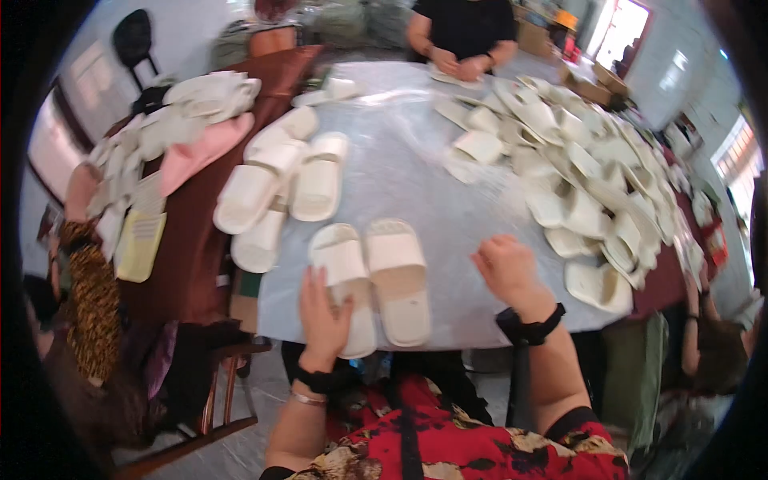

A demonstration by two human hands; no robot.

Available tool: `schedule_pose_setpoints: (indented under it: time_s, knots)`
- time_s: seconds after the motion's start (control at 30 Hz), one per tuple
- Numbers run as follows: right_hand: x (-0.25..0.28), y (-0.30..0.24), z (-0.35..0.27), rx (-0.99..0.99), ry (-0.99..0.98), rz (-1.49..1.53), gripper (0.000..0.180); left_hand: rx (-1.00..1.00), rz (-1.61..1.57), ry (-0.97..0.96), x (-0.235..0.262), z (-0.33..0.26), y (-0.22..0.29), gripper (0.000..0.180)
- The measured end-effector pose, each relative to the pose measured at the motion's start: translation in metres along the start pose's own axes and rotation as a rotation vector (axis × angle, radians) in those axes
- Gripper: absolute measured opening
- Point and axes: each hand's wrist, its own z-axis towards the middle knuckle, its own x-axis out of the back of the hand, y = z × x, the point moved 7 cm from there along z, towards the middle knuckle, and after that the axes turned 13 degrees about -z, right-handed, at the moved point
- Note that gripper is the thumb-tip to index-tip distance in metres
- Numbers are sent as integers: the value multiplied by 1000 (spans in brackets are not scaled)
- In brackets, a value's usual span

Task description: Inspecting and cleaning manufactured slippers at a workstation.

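A pair of off-white slide slippers lies side by side near the table's front edge. On the left slipper [346, 264] rests my left hand [324, 316], its fingers stretched along the side and the thumb over the footbed. Just right of it, the right slipper [398, 260] is untouched. My right hand [510, 272] hovers over the table to the right with fingers curled in and slightly blurred; nothing shows in them. It is nearest to the large heap of loose slippers [592, 212].
Several stacked slippers [256, 192] sit left of the pair on the plastic-covered table [392, 152]. Across it, a person's hands [460, 68] are at a slipper. More slippers [212, 96], one pink slipper [206, 152] and a yellow slipper [141, 246] lie on a brown table [192, 240].
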Motion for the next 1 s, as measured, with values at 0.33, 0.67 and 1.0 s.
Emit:
schedule_pose_setpoints:
  time_s: [0.33, 0.67, 1.0]
  knots:
    - [-95, 63, 28, -102, -181, -165, 14, 22, -77, 12, -15, -2, 7, 67]
    - [-54, -8, 15, 61, -290, -34, 4, 58, -80, 43, -6, 2, 4, 64]
    - [25, -154, -29, 629, -16, 519, 13, 57, -113, 40, -3, 0, 7, 65]
